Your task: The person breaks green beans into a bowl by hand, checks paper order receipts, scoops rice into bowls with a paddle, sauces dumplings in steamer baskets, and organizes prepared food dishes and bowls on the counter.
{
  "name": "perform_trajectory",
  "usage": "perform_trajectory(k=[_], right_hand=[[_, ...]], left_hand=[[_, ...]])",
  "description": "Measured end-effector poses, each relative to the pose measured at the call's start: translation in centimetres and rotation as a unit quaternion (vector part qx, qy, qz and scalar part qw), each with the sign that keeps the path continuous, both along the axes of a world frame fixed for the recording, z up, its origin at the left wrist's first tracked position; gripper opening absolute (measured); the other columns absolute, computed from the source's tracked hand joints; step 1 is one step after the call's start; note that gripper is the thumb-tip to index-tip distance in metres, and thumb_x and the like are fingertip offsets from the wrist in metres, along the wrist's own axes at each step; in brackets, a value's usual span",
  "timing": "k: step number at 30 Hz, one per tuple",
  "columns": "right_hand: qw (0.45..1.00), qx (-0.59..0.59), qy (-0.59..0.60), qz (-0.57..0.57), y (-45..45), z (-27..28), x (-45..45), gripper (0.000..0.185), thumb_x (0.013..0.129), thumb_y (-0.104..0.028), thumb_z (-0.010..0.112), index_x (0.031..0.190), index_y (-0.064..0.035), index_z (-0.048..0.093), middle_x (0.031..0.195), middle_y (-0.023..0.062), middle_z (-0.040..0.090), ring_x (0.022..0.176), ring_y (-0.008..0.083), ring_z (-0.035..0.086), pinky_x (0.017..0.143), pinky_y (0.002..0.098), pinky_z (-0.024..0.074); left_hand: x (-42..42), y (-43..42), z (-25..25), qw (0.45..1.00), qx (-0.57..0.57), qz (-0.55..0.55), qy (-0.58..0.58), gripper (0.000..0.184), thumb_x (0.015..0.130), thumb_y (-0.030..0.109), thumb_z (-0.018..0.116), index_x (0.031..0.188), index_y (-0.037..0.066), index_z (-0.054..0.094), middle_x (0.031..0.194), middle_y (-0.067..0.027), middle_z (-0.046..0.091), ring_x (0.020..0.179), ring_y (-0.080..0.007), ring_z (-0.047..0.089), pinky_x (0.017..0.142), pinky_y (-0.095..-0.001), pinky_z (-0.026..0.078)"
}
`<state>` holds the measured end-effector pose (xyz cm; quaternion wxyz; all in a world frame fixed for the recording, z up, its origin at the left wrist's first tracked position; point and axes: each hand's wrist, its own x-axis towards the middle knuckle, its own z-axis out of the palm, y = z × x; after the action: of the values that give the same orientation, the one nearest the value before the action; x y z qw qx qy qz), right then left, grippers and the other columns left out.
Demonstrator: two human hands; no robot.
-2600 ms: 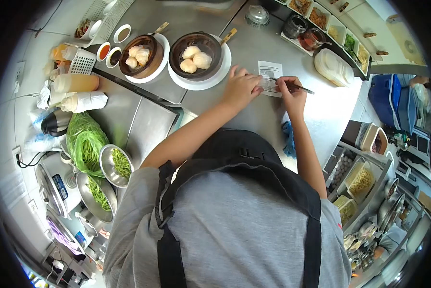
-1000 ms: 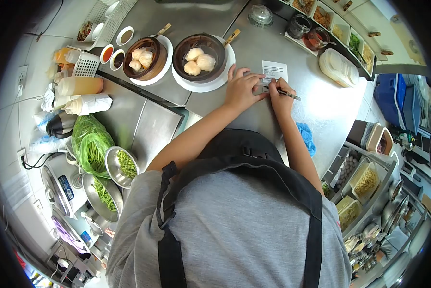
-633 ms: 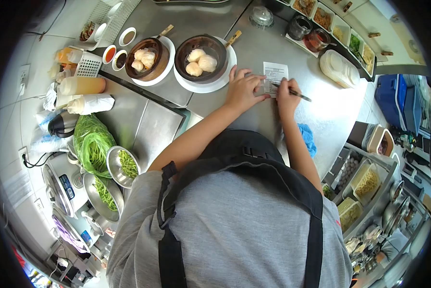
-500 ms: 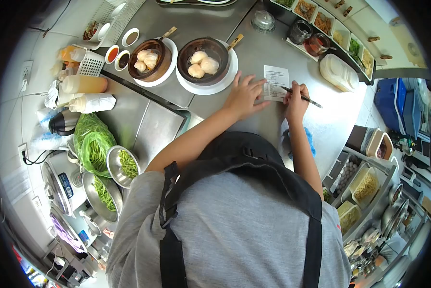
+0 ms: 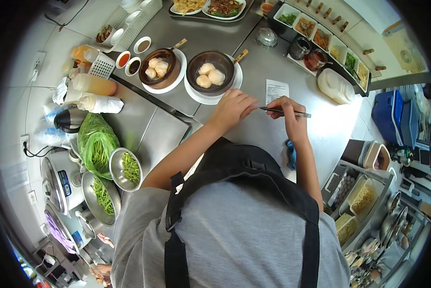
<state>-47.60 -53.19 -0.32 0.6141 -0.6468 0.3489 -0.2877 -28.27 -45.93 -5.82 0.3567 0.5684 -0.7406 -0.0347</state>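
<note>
My right hand (image 5: 292, 115) grips a dark pen (image 5: 301, 114) that lies nearly level, its tip toward my left hand. My left hand (image 5: 233, 109) is closed, fingers bent together just left of the pen tip; whatever is in them, if anything, is too small to make out. A printed paper slip (image 5: 278, 89) lies flat on the steel counter behind my right hand, partly covered by it. Beyond my left hand, a round steamer (image 5: 230, 64) of dumplings (image 5: 209, 76) sits on a white plate (image 5: 201, 97). A second steamer (image 5: 173, 69) with dumplings stands left of it.
Small sauce dishes (image 5: 123, 59) stand at the back left. Green vegetables fill a metal bowl (image 5: 113, 168) and a plastic bag (image 5: 97, 144) on the left. A tray (image 5: 210, 20) of plated food, a glass lid (image 5: 266, 37), sauce jars (image 5: 315, 59) and a plastic container (image 5: 336, 86) stand farther back.
My left hand has drawn back from beside the slip, and its spread fingers have closed. My right hand has lifted the pen off the slip and turned it toward the left hand.
</note>
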Motion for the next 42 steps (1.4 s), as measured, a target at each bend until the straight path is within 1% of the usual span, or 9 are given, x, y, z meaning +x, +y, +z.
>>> perform_trajectory(k=[10, 11, 14, 15, 16, 20, 24, 34, 42], right_hand=[[0.999, -0.019, -0.023, 0.021, 1.7, 1.8, 3.0, 0.038, 0.096, -0.02, 0.032, 0.099, 0.0029, 0.063, 0.076, 0.0121, 0.065, 0.065, 0.0146, 0.06, 0.062, 0.0262, 0.0487], [0.999, -0.027, -0.006, 0.029, 2.1, 2.3, 3.9, 0.037, 0.094, -0.018, 0.031, 0.111, 0.0014, 0.058, 0.069, 0.0077, 0.061, 0.06, 0.0125, 0.055, 0.059, 0.0253, 0.0461], [0.997, -0.075, 0.009, 0.01, 3.1, 2.4, 5.9, 0.039, 0.092, -0.018, 0.032, 0.12, 0.001, 0.052, 0.059, 0.0019, 0.049, 0.052, 0.0097, 0.047, 0.051, 0.0234, 0.0406], [0.998, 0.002, -0.055, -0.015, 3.6, 1.5, 6.7, 0.038, 0.088, -0.014, 0.032, 0.118, -0.0055, 0.054, 0.056, -0.002, 0.041, 0.047, 0.0065, 0.04, 0.044, 0.0219, 0.0347], [0.998, 0.005, -0.067, -0.004, 4.1, 1.5, 7.3, 0.037, 0.088, -0.014, 0.032, 0.116, -0.0056, 0.055, 0.055, -0.0029, 0.039, 0.045, 0.0053, 0.036, 0.042, 0.0206, 0.0319], [0.985, -0.037, -0.167, -0.002, 4.1, 4.0, 9.3, 0.034, 0.089, -0.017, 0.033, 0.106, 0.0001, 0.056, 0.052, -0.0019, 0.038, 0.043, 0.0056, 0.035, 0.041, 0.0206, 0.0315], [0.988, -0.094, -0.127, 0.006, 2.9, 7.1, 10.9, 0.032, 0.09, -0.015, 0.033, 0.1, -0.0016, 0.06, 0.052, -0.0016, 0.039, 0.045, 0.0051, 0.036, 0.044, 0.0212, 0.0286], [0.984, -0.072, -0.113, 0.115, 5.2, 8.8, 17.5, 0.03, 0.09, -0.012, 0.034, 0.096, -0.0064, 0.063, 0.059, -0.0044, 0.04, 0.05, 0.0034, 0.037, 0.046, 0.02, 0.0249], [0.975, -0.091, -0.124, 0.163, 6.3, 8.1, 21.3, 0.03, 0.086, -0.009, 0.033, 0.088, -0.0028, 0.063, 0.054, -0.0036, 0.04, 0.047, 0.0041, 0.035, 0.045, 0.0211, 0.0256]], left_hand=[[3.5, 2.8, 2.6, 0.999, -0.001, -0.014, -0.04, 0.021, 0.076, 0.021, 0.069, 0.094, 0.012, 0.063, 0.081, -0.001, 0.061, 0.082, -0.0199, 0.055, 0.075, -0.0324, 0.044], [3.5, 2.8, 2.7, 0.999, -0.012, -0.027, -0.039, 0.021, 0.077, 0.022, 0.069, 0.094, 0.012, 0.063, 0.08, -0.0017, 0.061, 0.082, -0.0202, 0.056, 0.074, -0.0329, 0.044], [3.4, 3.8, 4.6, 0.997, 0.071, -0.029, 0.0, 0.017, 0.08, 0.023, 0.066, 0.09, 0.01, 0.061, 0.079, -0.006, 0.06, 0.08, -0.024, 0.059, 0.071, -0.0367, 0.047], [3.2, 4.2, 4.9, 0.992, 0.119, -0.036, -0.001, 0.017, 0.08, 0.024, 0.066, 0.088, 0.01, 0.06, 0.078, -0.0069, 0.06, 0.079, -0.0246, 0.06, 0.069, -0.0375, 0.048], [3.2, 4.8, 5.2, 0.985, 0.168, -0.036, 0.002, 0.018, 0.081, 0.026, 0.065, 0.087, 0.009, 0.059, 0.077, -0.0077, 0.061, 0.078, -0.0251, 0.061, 0.067, -0.0383, 0.049], [6.3, 6.8, 8.4, 0.996, 0.082, 0.013, 0.031, 0.018, 0.081, 0.025, 0.064, 0.093, 0.011, 0.061, 0.076, -0.0071, 0.06, 0.074, -0.0256, 0.061, 0.064, -0.0378, 0.05], [10.1, 8.1, 10.1, 0.993, 0.024, 0.107, 0.039, 0.018, 0.079, 0.023, 0.067, 0.095, 0.015, 0.064, 0.075, -0.0045, 0.06, 0.071, -0.024, 0.06, 0.063, -0.036, 0.05], [14.5, 12.0, 11.3, 0.993, 0.006, 0.113, 0.019, 0.02, 0.079, 0.024, 0.067, 0.094, 0.011, 0.063, 0.081, -0.0051, 0.064, 0.072, -0.024, 0.06, 0.065, -0.0364, 0.05], [16.8, 14.3, 11.6, 0.992, 0.008, 0.125, 0.003, 0.018, 0.082, 0.027, 0.064, 0.089, 0.01, 0.06, 0.078, -0.0062, 0.062, 0.074, -0.0253, 0.062, 0.065, -0.0378, 0.05]])
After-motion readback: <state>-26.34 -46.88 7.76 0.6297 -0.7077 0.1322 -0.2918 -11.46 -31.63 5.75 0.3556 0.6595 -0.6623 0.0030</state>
